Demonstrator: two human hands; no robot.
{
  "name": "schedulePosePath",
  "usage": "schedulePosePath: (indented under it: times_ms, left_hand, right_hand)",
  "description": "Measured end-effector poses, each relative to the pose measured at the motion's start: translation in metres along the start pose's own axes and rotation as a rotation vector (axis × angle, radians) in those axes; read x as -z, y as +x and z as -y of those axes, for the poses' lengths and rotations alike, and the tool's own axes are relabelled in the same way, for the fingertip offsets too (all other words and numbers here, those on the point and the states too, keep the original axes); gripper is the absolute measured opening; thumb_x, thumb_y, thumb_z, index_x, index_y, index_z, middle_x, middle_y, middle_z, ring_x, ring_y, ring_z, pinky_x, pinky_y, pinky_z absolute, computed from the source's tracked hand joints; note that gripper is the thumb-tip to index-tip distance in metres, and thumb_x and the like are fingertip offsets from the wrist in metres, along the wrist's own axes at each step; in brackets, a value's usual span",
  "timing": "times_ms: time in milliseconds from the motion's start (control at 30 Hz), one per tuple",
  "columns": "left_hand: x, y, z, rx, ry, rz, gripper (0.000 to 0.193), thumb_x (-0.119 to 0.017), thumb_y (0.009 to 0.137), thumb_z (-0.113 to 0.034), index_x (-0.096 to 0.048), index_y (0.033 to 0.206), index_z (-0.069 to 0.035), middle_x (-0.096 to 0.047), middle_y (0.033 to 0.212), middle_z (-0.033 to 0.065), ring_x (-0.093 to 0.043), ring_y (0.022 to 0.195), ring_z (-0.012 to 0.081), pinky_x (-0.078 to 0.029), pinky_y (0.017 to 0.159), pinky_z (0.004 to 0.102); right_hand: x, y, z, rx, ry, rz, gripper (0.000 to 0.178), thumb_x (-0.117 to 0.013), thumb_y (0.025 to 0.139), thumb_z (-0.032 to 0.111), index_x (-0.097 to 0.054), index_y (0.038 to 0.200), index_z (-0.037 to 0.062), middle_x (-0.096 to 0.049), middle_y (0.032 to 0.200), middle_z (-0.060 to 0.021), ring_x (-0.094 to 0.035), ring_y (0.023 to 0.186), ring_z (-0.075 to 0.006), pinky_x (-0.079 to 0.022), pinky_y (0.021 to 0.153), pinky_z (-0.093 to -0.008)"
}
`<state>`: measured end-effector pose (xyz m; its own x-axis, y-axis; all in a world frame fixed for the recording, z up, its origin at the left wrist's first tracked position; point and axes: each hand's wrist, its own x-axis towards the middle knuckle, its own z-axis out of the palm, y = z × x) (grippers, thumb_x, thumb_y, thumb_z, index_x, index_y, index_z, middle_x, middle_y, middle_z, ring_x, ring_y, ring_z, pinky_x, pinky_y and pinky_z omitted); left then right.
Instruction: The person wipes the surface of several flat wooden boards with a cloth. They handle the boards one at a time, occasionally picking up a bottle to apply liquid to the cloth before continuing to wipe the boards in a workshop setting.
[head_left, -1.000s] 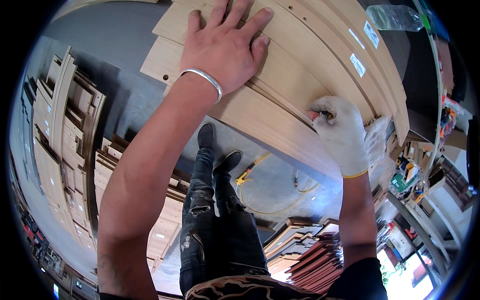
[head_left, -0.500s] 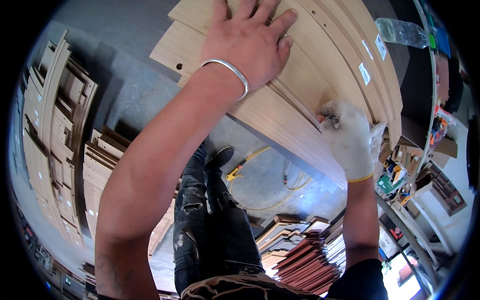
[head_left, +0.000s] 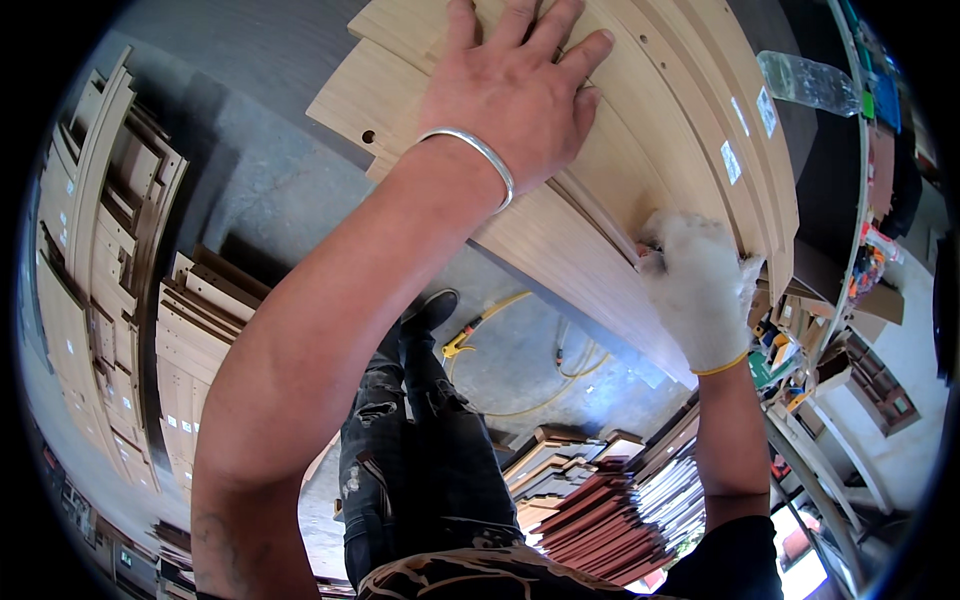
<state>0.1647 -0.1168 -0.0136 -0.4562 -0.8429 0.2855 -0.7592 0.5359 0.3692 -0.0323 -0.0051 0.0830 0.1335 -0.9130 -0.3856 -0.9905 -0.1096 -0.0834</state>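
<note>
Wooden boards: Long, flat, pale brown wooden boards lie side by side and partly on top of each other, from the top middle of the frame to the right. Lying flat like this, they probably do not wobble.
Hands, left: The bare left hand is at the top middle. Its fingers are spread wide and it rests palm down on the boards, gripping nothing. It seems to press so the wood will not slip.
Hands, right: The right hand, in a fuzzy white glove with a yellow edge, is right of the middle. Its fingers are curled in by a long board edge. Whether it has hold of something small cannot be told. The glove may guard the skin from rough wood.
Bottle: A clear plastic bottle with a green cap lies on its side at the upper right, apart from both hands.
Floor: A thin yellow hose lies curled on the grey floor, below the boards, perhaps to keep it out of the way.
</note>
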Motion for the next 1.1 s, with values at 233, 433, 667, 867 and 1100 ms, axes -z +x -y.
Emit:
schedulePosePath:
  times_ms: [233,433,667,867,1100]
  left_hand:
    - [0.001,0.001,-0.001,-0.007,0.034,0.008,0.052,-0.053,0.101,-0.036,-0.057,0.148,-0.015,-0.043,0.162,0.0138,-0.033,0.153,0.0353,-0.029,0.118,0.0662]
    - [0.005,0.001,-0.003,-0.011,0.039,0.043,0.053,-0.05,0.101,-0.037,-0.055,0.149,-0.015,-0.042,0.163,0.0145,-0.032,0.154,0.0363,-0.027,0.118,0.0666]
    - [0.007,0.003,-0.003,-0.007,0.078,0.067,0.054,-0.05,0.101,-0.037,-0.055,0.149,-0.014,-0.042,0.163,0.0151,-0.03,0.154,0.0371,-0.028,0.119,0.0662]
    - [0.008,0.004,-0.004,-0.014,0.081,0.061,0.053,-0.05,0.1,-0.037,-0.057,0.148,-0.014,-0.044,0.161,0.0153,-0.032,0.153,0.0373,-0.028,0.118,0.0661]
    - [0.008,0.003,-0.003,-0.017,0.073,0.043,0.053,-0.052,0.1,-0.037,-0.058,0.147,-0.015,-0.045,0.161,0.0151,-0.034,0.152,0.0365,-0.029,0.117,0.0659]
  right_hand:
    - [-0.009,-0.005,0.008,0.01,-0.143,-0.097,0.008,-0.075,0.08,0.01,-0.067,0.08,0.0087,-0.07,0.081,-0.0117,-0.067,0.082,-0.0343,-0.048,0.079,-0.0469]
    - [-0.018,-0.012,-0.016,-0.189,0.497,-0.113,0.01,-0.068,0.081,0.0,-0.073,0.089,0.0034,-0.073,0.087,-0.0132,-0.068,0.081,-0.0316,-0.052,0.076,-0.0413]
    - [-0.021,-0.021,-0.018,-0.308,0.499,-0.109,0.011,-0.067,0.082,0.0,-0.074,0.091,0.0011,-0.073,0.085,-0.015,-0.071,0.078,-0.0298,-0.054,0.074,-0.0385]
    - [-0.024,-0.017,-0.015,-0.365,0.495,-0.114,0.009,-0.071,0.082,0.004,-0.075,0.089,0.0017,-0.074,0.084,-0.0156,-0.071,0.075,-0.0296,-0.055,0.072,-0.0386]
    - [-0.022,-0.015,-0.006,-0.288,0.363,-0.115,0.009,-0.071,0.084,0.005,-0.075,0.091,0.0012,-0.074,0.084,-0.0169,-0.072,0.076,-0.0293,-0.055,0.074,-0.0372]
